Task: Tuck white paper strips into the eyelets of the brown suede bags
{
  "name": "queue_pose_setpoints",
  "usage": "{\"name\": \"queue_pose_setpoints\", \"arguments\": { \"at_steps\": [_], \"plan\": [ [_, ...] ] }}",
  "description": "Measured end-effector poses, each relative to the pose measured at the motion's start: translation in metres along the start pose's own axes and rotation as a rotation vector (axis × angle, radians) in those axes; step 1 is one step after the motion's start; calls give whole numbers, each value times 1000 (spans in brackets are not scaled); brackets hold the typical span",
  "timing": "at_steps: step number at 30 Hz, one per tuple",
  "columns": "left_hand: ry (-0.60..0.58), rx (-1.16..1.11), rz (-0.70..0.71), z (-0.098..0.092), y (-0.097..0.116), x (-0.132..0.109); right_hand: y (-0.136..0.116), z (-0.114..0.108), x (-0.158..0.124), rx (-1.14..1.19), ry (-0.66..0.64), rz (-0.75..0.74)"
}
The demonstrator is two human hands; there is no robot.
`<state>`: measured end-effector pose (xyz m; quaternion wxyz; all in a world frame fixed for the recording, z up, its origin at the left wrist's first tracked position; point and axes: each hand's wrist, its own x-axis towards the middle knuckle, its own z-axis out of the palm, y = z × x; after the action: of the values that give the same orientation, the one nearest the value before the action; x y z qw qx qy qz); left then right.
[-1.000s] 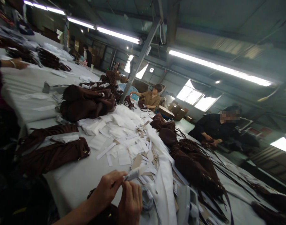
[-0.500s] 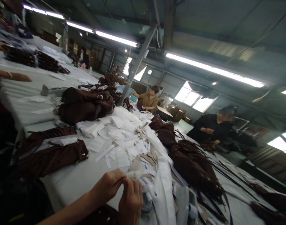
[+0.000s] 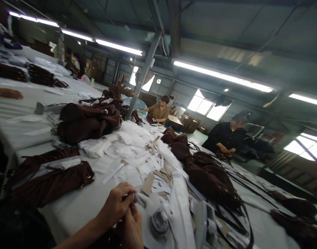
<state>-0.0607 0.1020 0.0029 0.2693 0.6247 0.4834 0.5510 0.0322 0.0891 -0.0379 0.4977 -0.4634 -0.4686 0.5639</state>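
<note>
My left hand (image 3: 117, 203) and my right hand (image 3: 132, 223) meet at the front edge of the table, their fingertips pinched together. Something small and pale shows at the fingertips, too blurred to name. Under my wrists lies dark brown material with a small gold-coloured fitting, mostly hidden. Just right of my hands rests a greyish coil (image 3: 159, 221), with a pale length of material (image 3: 141, 200) near it. Left of my hands, a dark brown bag (image 3: 54, 183) with a clear plastic wrapping (image 3: 67, 163) lies flat on the white table covering (image 3: 67, 211).
White paper and card scraps (image 3: 137, 155) are heaped mid-table. Brown bags are piled at left (image 3: 88, 121) and right (image 3: 213, 180), with long straps. A grey tape dispenser (image 3: 204, 224) stands front right. Co-workers (image 3: 226, 135) stand across the table; another person's hand (image 3: 10, 93) reaches in from the left.
My hands have shifted left and slightly lower in view, still pinched together, uncovering the coil beside them. The whole view has swung rightward. The other person's arm at left shows less.
</note>
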Motion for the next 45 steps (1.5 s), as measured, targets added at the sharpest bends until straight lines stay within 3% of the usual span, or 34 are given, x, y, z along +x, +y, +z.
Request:
{"name": "queue_pose_setpoints", "arguments": {
  "at_steps": [3,8,12,16,20,23,27,33,37,41,45],
  "plan": [
    [7,-64,-133,-4,5,2,1,8,-4,111,-16,97],
    [15,-88,-234,-10,9,8,0,13,-6,103,-34,32],
    [48,39,-154,-14,-1,12,-3,8,-6,-94,76,-104],
    [72,161,13,-15,-21,7,-4,2,-8,-326,178,-239],
    [94,205,71,-14,-36,2,-1,4,-8,-234,157,-288],
    [55,208,36,-12,-40,-1,-1,7,-7,-117,149,-268],
    [-31,233,44,-10,-34,-9,-3,2,-5,-37,128,-129],
    [-166,200,199,-18,-20,-16,-1,-2,-4,110,187,-30],
    [-183,214,29,-25,-24,-20,-1,2,-6,182,261,-57],
    [-198,191,-22,-26,-24,-29,-2,0,-5,93,270,-30],
    [-126,101,-119,-23,-22,-33,-5,-7,-6,-62,297,-154]
  ]
}}
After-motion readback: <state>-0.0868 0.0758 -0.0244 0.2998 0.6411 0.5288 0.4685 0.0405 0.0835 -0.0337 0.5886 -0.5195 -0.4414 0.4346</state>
